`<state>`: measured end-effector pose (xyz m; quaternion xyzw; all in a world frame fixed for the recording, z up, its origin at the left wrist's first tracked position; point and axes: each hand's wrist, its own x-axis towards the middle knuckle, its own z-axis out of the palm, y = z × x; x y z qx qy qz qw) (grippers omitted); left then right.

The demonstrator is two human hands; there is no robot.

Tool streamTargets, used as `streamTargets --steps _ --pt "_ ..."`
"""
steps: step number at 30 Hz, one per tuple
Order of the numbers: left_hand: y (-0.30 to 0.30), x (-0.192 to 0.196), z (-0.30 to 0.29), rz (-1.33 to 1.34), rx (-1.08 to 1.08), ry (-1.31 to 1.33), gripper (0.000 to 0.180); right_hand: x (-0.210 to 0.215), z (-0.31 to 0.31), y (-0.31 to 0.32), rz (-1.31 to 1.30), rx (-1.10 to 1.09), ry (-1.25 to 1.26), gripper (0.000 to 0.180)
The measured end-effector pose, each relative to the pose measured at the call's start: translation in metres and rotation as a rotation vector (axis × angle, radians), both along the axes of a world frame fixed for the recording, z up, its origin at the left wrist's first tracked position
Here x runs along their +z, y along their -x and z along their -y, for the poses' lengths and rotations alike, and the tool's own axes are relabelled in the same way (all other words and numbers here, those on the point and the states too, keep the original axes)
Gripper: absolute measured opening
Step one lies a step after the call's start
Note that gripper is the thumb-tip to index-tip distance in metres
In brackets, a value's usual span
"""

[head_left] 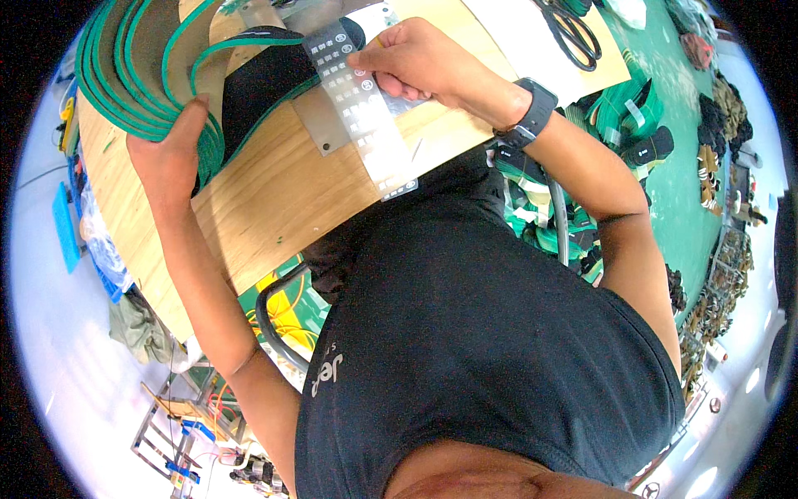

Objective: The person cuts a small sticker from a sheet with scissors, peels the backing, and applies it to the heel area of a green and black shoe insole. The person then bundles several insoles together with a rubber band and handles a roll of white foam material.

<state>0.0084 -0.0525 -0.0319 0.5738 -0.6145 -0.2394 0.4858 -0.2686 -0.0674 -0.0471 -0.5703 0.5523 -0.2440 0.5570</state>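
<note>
A workshop: a pale wooden surface [283, 212], a bent stack of thin, green-edged pieces [120, 66], bundled green-and-black pieces [615, 108] and a smooth green floor [677, 191] show it.

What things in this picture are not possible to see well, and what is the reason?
All in the head view:
- Left hand: its fingers, except the thumb, are hidden behind the green-edged pieces.
- Green-edged pieces: the upper edge cuts off their tops.
- Right hand: its own curled fingers hide whether it grips a label from the clear label strip.
- Brown heap, far right: too small to identify.
</note>
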Motion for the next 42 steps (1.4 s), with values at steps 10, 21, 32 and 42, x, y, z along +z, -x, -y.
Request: streamTargets --steps 10,21,32,42 --pt "0.002 -0.008 0.001 0.090 -0.077 -0.054 0.031 -0.002 0.002 -0.001 0.016 -0.010 -0.044 0.027" --pt "0.039 0.007 -0.003 0.587 -0.159 -0.225 0.043 -0.004 -0.006 -0.001 0.008 0.037 0.023 0.026" --pt "0.039 0.013 -0.002 0.645 -0.191 -0.167 0.048 -0.009 -0.022 0.041 0.342 -0.155 -0.023 0.020" --pt "0.031 0.010 -0.002 0.549 -0.112 -0.161 0.053 -0.007 -0.008 0.040 0.139 -0.144 0.107 0.023"
